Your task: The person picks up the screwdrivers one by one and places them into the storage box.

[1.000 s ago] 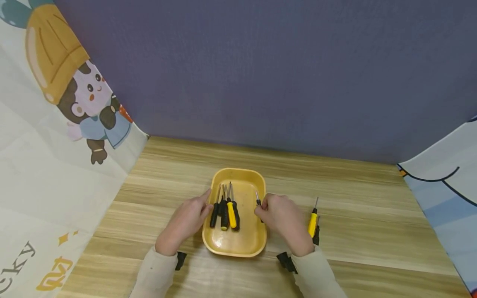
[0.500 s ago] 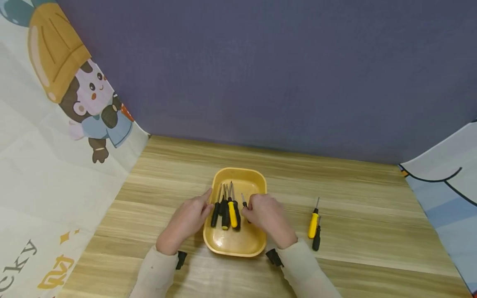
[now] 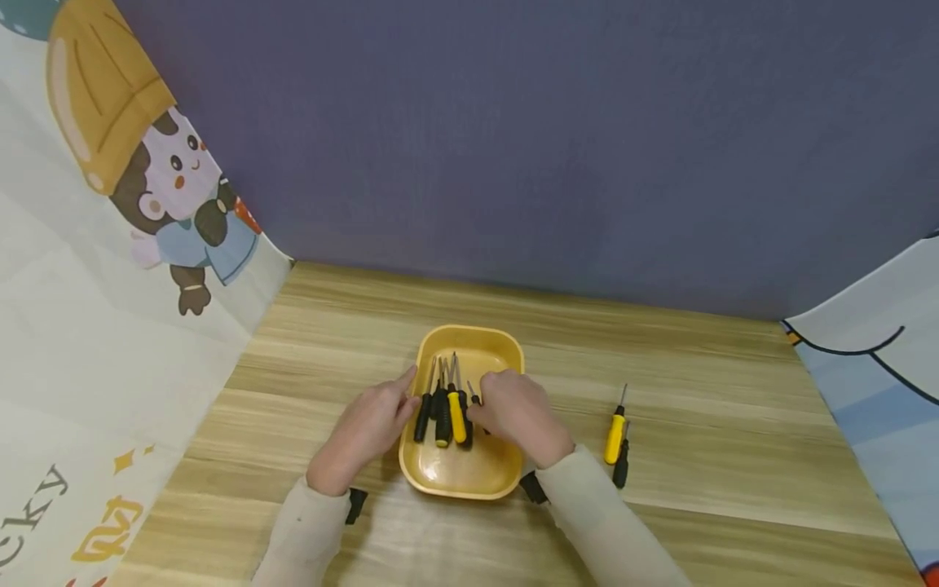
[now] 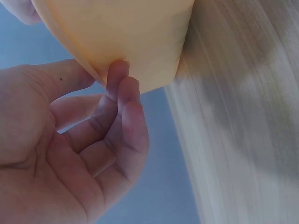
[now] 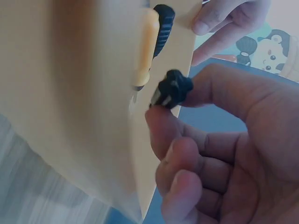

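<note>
A yellow plastic tray (image 3: 480, 487) holds several screwdrivers side by side, tips pointing away. One has a yellow handle (image 3: 456, 417); a black-handled one (image 3: 422, 419) lies leftmost. My left hand (image 3: 372, 420) grips the tray's left rim, and in the left wrist view its fingertips (image 4: 118, 72) press the outer wall. Inside the tray's right half, my right hand (image 3: 513, 409) pinches a small black-handled screwdriver (image 3: 475, 399) close to the row. The right wrist view shows the end of that black handle (image 5: 172, 88) between thumb and forefinger; its shaft is hidden there.
On the wooden table (image 3: 704, 424), right of the tray, lie a yellow-handled screwdriver (image 3: 615, 439) and a black one (image 3: 621, 465) close together. A dark blue panel (image 3: 513, 163) rises behind the table, with printed cloth (image 3: 220, 342) at the left side.
My right hand has carried the black screwdriver leftward from the tray's right wall towards the row. The left hand stays at the rim.
</note>
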A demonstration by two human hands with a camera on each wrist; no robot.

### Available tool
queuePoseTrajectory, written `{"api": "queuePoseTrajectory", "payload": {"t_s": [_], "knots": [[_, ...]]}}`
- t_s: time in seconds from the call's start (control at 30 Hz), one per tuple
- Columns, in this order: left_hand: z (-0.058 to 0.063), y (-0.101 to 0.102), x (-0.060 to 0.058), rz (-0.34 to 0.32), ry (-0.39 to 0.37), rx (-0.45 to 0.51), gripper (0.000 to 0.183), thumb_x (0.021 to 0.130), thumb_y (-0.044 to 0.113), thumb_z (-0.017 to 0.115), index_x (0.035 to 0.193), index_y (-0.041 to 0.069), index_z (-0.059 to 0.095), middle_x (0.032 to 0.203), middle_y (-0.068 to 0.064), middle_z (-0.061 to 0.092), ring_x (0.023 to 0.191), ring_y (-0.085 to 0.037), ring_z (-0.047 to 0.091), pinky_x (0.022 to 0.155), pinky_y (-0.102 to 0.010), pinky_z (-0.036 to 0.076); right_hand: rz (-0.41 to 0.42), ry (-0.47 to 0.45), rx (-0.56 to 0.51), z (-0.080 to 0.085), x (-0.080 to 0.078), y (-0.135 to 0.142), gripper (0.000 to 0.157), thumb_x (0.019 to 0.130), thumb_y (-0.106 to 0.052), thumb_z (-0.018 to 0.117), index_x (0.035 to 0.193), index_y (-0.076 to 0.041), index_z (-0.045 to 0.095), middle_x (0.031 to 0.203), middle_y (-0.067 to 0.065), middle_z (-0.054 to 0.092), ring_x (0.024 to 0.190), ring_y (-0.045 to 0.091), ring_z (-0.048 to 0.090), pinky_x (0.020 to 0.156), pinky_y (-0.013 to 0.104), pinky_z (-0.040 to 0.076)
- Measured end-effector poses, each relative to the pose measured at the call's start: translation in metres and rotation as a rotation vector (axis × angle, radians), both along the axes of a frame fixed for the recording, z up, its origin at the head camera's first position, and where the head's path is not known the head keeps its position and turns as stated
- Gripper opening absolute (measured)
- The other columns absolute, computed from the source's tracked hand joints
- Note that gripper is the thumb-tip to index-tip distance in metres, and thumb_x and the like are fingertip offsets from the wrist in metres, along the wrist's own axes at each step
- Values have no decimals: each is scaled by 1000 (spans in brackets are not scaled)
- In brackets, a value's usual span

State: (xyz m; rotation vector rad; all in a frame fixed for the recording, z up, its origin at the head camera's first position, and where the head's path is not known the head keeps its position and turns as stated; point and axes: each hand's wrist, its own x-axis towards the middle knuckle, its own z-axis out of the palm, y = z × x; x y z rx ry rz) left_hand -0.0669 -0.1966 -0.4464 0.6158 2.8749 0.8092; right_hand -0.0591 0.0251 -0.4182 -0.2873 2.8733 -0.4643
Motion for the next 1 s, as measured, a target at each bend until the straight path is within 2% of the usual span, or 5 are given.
{"api": "queuePoseTrajectory", "payload": {"t_s": [0.3, 0.6, 0.83, 1.0], "knots": [[2, 0, 0, 2, -2, 2, 55, 100, 17, 63, 147, -2, 44, 66, 6, 50, 52, -9, 45, 49, -25, 43, -18, -106, 72, -2, -8, 0, 29, 88, -24, 70, 65, -13, 57, 57, 0, 51, 48, 13, 47, 45, 27, 39], [2, 0, 0, 7, -9, 5, 55, 100, 16, 64, 148, -3, 44, 67, 6, 52, 52, -9, 45, 49, -25, 43, -30, -159, 123, -2, -12, -2, 24, 90, -24, 70, 73, -12, 58, 61, 2, 53, 52, 14, 50, 47, 28, 42], [2, 0, 0, 13, -23, 9, 55, 100, 17, 63, 148, -2, 44, 69, 6, 53, 53, -10, 46, 50, -25, 44, -35, -158, 146, 0, -12, 0, 25, 91, -27, 70, 77, -11, 58, 65, 3, 54, 57, 17, 52, 51, 32, 45], [0, 0, 0, 5, -8, 6, 55, 100, 17, 63, 148, -2, 44, 68, 6, 52, 53, -9, 46, 50, -25, 44, -41, -140, 106, 7, -6, 5, 22, 91, -24, 68, 76, -12, 58, 64, 2, 53, 57, 17, 50, 50, 31, 43]]}}
